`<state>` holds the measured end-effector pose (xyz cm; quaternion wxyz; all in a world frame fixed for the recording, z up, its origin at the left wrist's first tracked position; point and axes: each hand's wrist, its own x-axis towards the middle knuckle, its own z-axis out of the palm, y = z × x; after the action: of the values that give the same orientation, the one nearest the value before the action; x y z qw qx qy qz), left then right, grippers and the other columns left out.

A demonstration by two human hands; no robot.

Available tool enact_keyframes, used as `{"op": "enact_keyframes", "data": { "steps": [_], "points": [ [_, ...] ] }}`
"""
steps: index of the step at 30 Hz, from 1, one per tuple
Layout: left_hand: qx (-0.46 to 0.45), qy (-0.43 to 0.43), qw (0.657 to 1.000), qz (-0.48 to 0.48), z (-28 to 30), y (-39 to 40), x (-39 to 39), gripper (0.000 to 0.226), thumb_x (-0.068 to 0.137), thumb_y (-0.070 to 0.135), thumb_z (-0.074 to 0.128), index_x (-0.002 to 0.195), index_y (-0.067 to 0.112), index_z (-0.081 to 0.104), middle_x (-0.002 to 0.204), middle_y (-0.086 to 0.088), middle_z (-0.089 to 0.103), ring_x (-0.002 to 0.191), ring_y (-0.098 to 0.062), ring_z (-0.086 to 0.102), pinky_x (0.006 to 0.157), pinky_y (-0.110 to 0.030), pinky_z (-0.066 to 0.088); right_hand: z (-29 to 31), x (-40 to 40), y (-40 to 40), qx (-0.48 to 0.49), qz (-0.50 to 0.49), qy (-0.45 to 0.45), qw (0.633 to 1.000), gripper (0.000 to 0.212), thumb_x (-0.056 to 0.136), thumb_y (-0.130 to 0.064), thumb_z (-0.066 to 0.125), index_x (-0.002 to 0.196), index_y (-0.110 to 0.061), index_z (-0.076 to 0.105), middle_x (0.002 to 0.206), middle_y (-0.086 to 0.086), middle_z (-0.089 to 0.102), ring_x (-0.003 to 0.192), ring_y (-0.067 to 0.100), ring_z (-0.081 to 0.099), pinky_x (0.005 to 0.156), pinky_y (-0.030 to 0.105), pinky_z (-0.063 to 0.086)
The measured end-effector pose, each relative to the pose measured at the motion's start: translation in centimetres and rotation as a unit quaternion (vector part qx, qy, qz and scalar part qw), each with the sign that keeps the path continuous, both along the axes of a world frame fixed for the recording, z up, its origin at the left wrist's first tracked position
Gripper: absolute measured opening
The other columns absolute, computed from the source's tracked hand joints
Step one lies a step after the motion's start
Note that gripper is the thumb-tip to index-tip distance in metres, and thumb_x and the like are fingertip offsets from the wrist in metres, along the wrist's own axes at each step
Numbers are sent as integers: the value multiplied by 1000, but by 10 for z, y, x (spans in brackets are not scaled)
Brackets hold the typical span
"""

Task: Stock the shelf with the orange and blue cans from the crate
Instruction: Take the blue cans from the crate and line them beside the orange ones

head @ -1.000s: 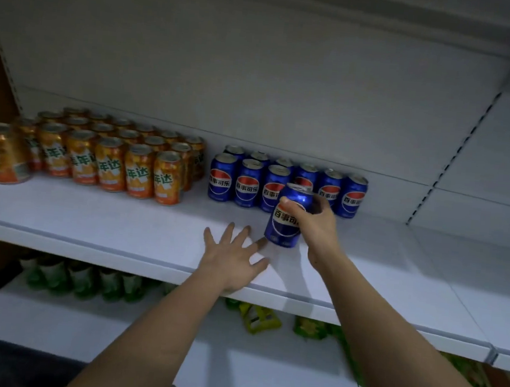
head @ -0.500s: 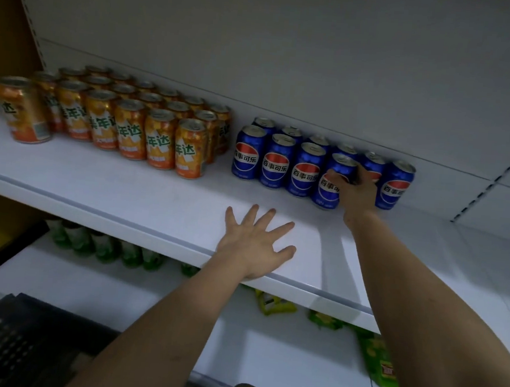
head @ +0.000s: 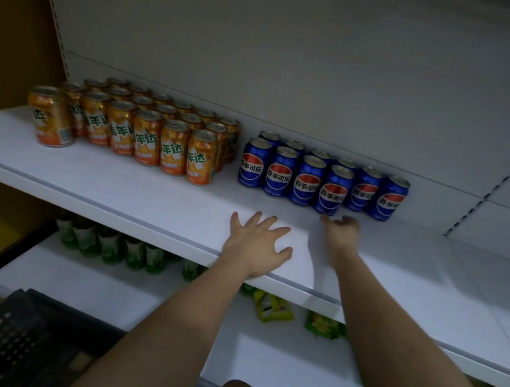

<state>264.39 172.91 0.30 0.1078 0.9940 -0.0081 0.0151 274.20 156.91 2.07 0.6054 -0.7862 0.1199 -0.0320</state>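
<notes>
Right grip loose, holding nothing — left grip splayed flat on shelf.

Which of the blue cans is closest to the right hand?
The fourth blue can from the left in the front row; it juts forward of its neighbours, directly above the right hand.

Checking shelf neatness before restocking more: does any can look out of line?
Yes. The leftmost orange drink can stands forward and apart from its block, label turned sideways. The blue cola cans sit upright in tidy rows.
</notes>
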Motion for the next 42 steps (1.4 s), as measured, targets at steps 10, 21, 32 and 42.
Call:
{"op": "enact_keyframes", "data": {
  "steps": [10,21,32,42],
  "points": [
    [-110,35,992,43,19,3,-53,52,98,53,32,145,33,43,157,4,34,144,-19,29,120,-48,13,13,-122,16,-2,112,16,994,28,95,-24,60,114,-3,59,109,14,67,90,22,65,86,40,54],
    [-386,14,894,227,68,87,-144,47,98,43,36,126,13,59,127,-10,58,116,-27,53,101,-40,41,40,-209,121,-142,330,-4,933,30,93,-38,57,111,-14,58,108,9,65,99,26,63,88,42,53],
    [-448,-15,826,342,9,188,-247,34,101,40,35,103,16,58,105,-5,58,101,-24,53,92,-37,40,-6,-290,231,-216,494,-1,842,24,98,-29,52,99,-7,60,83,6,58,72,19,52,61,31,45],
    [-501,23,697,513,-127,259,-341,39,100,36,42,104,3,63,109,-15,64,103,-30,60,96,-41,44,-154,-363,317,-232,585,118,768,20,91,-27,59,73,-18,60,71,0,61,65,17,57,63,32,49]
  ]
}}
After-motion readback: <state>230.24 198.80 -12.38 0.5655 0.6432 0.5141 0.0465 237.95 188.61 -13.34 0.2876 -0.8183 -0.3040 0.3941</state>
